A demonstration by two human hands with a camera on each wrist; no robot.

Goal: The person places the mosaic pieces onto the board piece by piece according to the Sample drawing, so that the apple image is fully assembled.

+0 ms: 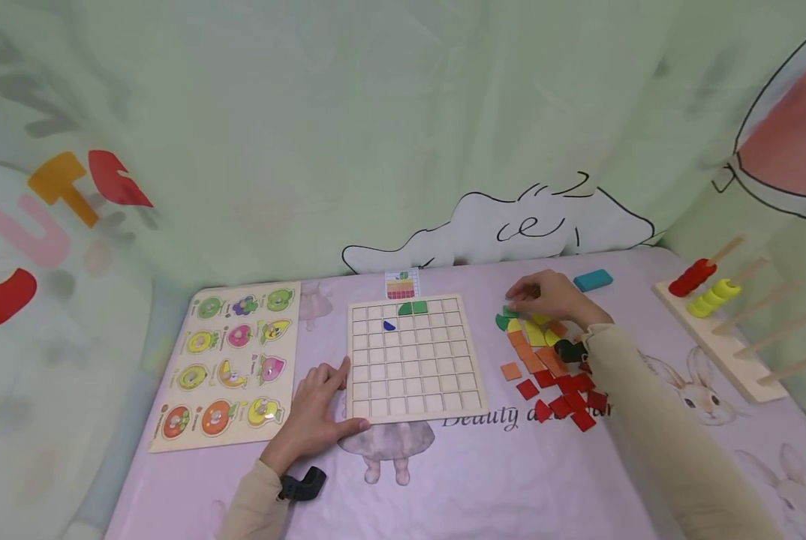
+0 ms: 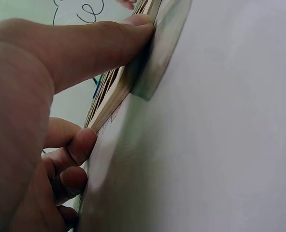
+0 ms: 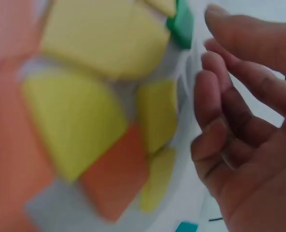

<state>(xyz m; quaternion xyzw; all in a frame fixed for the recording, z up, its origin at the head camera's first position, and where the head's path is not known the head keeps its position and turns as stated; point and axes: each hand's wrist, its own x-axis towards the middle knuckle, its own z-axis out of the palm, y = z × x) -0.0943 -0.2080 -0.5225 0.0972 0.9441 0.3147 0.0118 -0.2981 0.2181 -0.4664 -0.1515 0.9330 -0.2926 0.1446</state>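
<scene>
Lilac-covered bench [image 1: 484, 480]; wooden grid board [image 1: 410, 367] flat on it, near-left corner pinched by my left hand [image 1: 317, 405]; tile pile [image 1: 524, 352] right of board, long axis near-to-far; right hand [image 1: 551, 292] over its far end, fingers loosely bent, nothing visible between; loose green tiles [image 1: 502, 322] just beneath those fingertips, well apart from my left; flat, bright, one round-edged.

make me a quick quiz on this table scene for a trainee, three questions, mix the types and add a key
1. Which hand touches the corner of the grid board?
2. True or false: in the head view, the fruit board lies left of the grid board.
3. The two pieces in the grid's top row are: a) red b) green c) yellow

Key: 1. The left hand; 2. True; 3. b
</scene>
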